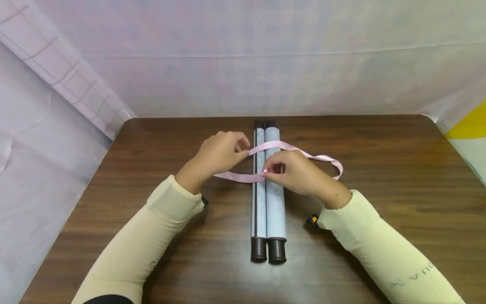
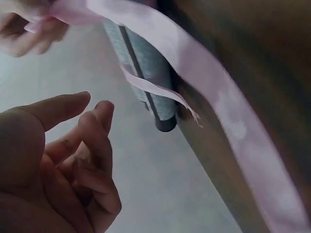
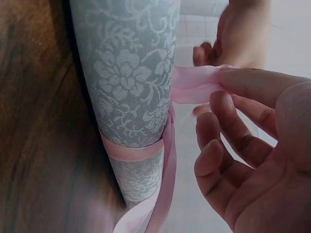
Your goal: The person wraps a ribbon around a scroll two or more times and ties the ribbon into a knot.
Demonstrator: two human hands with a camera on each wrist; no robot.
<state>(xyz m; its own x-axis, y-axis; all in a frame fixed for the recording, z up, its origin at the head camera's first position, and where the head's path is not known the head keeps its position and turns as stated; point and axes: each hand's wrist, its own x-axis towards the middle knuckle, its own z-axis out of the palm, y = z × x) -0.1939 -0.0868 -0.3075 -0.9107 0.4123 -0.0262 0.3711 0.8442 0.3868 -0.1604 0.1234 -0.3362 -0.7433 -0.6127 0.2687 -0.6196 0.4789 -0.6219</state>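
Note:
Two pale blue-grey scrolls with dark knobs, a left scroll (image 1: 260,211) and a right scroll (image 1: 275,207), lie side by side on the table. A pink ribbon (image 1: 277,145) passes across them and loops out to the right. My right hand (image 1: 296,173) pinches a folded part of the ribbon (image 3: 194,90) between thumb and forefinger above the scrolls. Left of the scrolls, my left hand (image 1: 224,150) hovers with loosely bent fingers. The left wrist view shows a gap between its thumb (image 2: 68,108) and fingertips, with nothing in it.
The brown wooden table (image 1: 152,139) reaches back to a pale cloth-like wall covering (image 1: 228,76). A small dark object with an orange patch (image 1: 313,219) shows by the right sleeve cuff. Floral patterning covers the scroll surface (image 3: 124,73) in the right wrist view.

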